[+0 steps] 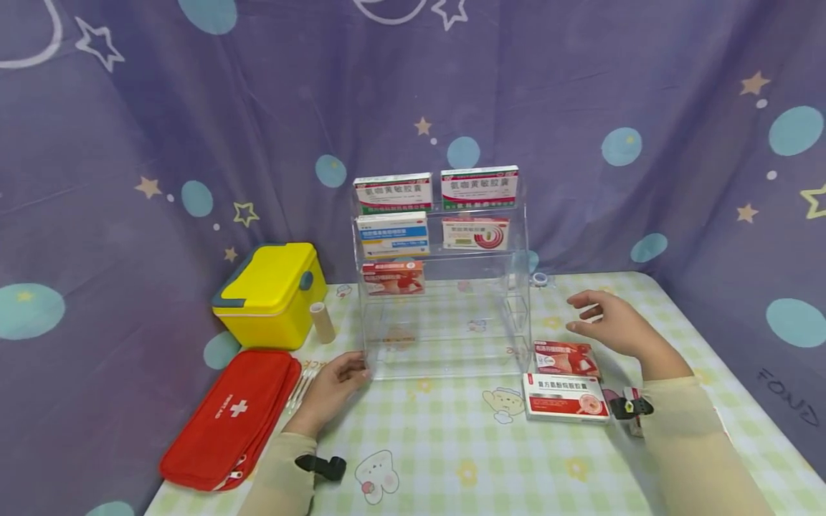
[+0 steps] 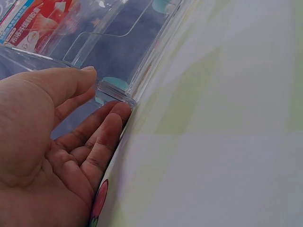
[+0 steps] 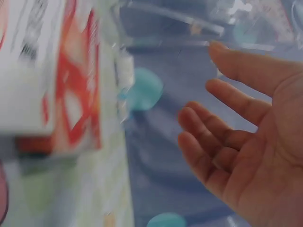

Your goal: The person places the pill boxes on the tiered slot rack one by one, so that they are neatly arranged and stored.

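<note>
A clear acrylic tiered rack (image 1: 445, 358) stands mid-table. Two white, green and red medicine boxes (image 1: 480, 188) sit on its top tier. One tier lower are a blue-and-white box (image 1: 392, 236) and a white-and-red box (image 1: 475, 234), with a red box (image 1: 393, 278) below on the left. My left hand (image 1: 335, 390) is at the rack's lower left front corner; its fingertips touch that corner in the left wrist view. Held in the air right of the rack, my right hand (image 1: 609, 326) is empty, fingers loosely bent. Beneath it lie another red box (image 1: 566, 357) and a white-and-red capsule box (image 1: 565, 396).
On the left are a yellow lidded box (image 1: 267, 287), a tan roll (image 1: 323, 322), a red first-aid pouch (image 1: 229, 423) and some cotton swabs (image 1: 300, 387). Another box (image 1: 635, 426) is partly hidden under my right wrist. A small round item (image 1: 539, 279) lies behind the rack.
</note>
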Available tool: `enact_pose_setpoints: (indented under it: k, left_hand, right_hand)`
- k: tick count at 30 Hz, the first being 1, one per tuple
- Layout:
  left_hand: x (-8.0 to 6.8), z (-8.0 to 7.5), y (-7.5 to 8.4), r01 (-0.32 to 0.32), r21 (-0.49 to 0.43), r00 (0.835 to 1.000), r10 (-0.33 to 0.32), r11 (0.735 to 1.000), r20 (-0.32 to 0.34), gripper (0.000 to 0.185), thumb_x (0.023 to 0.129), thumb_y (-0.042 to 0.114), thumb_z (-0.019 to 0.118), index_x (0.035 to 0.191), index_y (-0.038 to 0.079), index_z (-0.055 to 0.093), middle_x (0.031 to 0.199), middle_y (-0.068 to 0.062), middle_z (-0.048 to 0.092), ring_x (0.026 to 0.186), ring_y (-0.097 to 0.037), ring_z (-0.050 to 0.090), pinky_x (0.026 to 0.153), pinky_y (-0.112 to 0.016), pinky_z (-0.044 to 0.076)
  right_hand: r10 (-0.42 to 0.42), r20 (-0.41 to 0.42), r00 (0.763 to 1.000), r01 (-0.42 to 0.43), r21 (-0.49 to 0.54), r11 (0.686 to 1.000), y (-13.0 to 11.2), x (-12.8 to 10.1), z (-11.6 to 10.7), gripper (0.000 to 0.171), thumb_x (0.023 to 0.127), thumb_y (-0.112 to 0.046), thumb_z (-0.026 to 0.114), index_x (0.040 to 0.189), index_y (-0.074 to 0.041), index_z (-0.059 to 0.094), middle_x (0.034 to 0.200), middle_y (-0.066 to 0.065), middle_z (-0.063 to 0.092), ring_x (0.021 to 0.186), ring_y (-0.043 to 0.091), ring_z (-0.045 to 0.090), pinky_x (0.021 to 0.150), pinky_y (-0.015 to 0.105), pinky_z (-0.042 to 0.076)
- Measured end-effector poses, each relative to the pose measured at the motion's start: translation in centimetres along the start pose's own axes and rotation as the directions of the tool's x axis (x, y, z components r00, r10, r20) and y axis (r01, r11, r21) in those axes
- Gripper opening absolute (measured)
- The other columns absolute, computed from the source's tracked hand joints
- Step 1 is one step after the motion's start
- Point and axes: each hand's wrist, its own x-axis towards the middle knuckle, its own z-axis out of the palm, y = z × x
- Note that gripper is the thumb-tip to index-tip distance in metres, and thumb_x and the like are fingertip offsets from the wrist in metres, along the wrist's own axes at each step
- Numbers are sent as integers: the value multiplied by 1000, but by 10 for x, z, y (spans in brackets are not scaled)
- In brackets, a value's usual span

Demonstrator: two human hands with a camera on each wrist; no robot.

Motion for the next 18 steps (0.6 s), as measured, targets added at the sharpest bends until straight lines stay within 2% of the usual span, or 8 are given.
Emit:
enact_pose_setpoints:
  k: [6, 11, 15, 18]
  left_hand:
    - [0, 0, -2, -3, 0, 1000, 3, 1000, 2, 44, 99, 19, 75, 140, 6, 64, 122, -9, 72, 110, -22, 67, 91, -25, 52]
    - [0, 0, 1, -12, -4, 1000, 12, 1000, 9, 45, 99, 17, 75, 140, 5, 64, 122, -10, 72, 110, -22, 67, 91, -26, 53]
    - [1, 0, 0, -8, -9, 1000, 8, 1000, 16, 45, 99, 16, 75, 141, 5, 63, 122, -10, 71, 111, -22, 67, 91, -24, 52]
    - [1, 0, 0, -5, -9, 1000, 5, 1000, 15, 45, 98, 16, 75, 141, 5, 63, 123, -10, 71, 111, -22, 67, 91, -24, 52]
  right_hand:
    - [39, 124, 992, -38, -12, 999, 27, 2, 0, 56, 93, -21, 81, 139, 2, 59, 138, 29, 59, 120, 46, 60, 93, 58, 53]
    - [126, 250, 960, -108, -82, 991, 37, 1, 2, 62, 89, -23, 84, 140, 2, 59, 139, 27, 60, 125, 46, 56, 96, 60, 50]
    - [156, 270, 950, -126, -126, 984, 38, -2, 4, 60, 83, -20, 87, 134, 3, 64, 129, 24, 64, 118, 42, 59, 94, 59, 50]
    - [147, 282, 948, -119, -116, 986, 39, -4, 5, 56, 81, -15, 88, 129, 4, 66, 120, 19, 67, 107, 35, 61, 90, 52, 51]
